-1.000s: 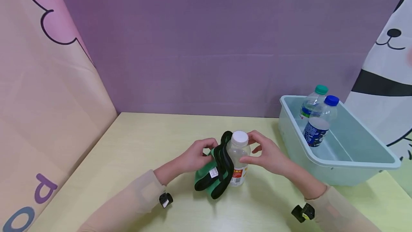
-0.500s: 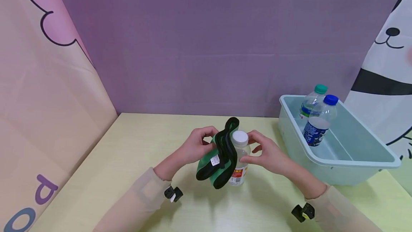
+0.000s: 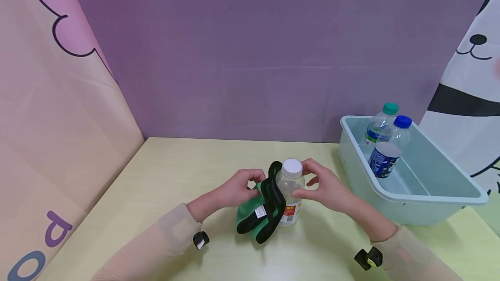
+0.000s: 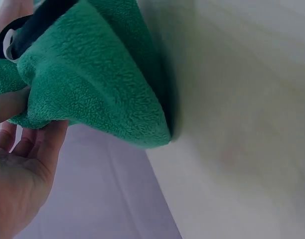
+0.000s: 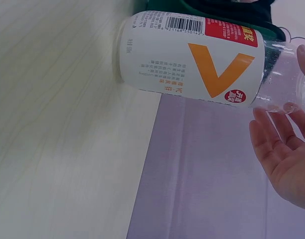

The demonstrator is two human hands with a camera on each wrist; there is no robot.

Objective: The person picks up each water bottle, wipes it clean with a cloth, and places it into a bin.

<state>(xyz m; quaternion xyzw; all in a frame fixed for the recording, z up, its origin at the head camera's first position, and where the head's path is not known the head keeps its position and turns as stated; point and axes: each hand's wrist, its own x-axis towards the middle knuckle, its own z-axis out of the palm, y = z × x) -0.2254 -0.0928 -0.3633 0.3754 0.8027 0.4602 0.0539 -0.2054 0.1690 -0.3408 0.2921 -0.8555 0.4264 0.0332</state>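
A clear plastic bottle (image 3: 291,185) with a white cap stands upright on the table. Its white label (image 5: 192,59) carries a large orange V and a red patch. My right hand (image 3: 330,190) grips the upper part of the bottle from the right, thumb in front and fingers behind. Against the bottle's left side lies a folded green terry cloth (image 3: 247,214) with black edging and a small white tag. My left hand (image 3: 237,188) pinches this cloth. In the left wrist view the cloth (image 4: 92,79) hides part of the fingers.
A pale blue plastic bin (image 3: 414,203) stands on the right of the table (image 3: 187,164). Inside it are a bottle with a green cap (image 3: 389,108) and another with a blue cap (image 3: 402,122). A purple curtain (image 3: 234,55) hangs behind.
The left hand and cloth rose along the bottle half a second ago and are now back down near their first height. The right hand and the bottle have stayed in place.
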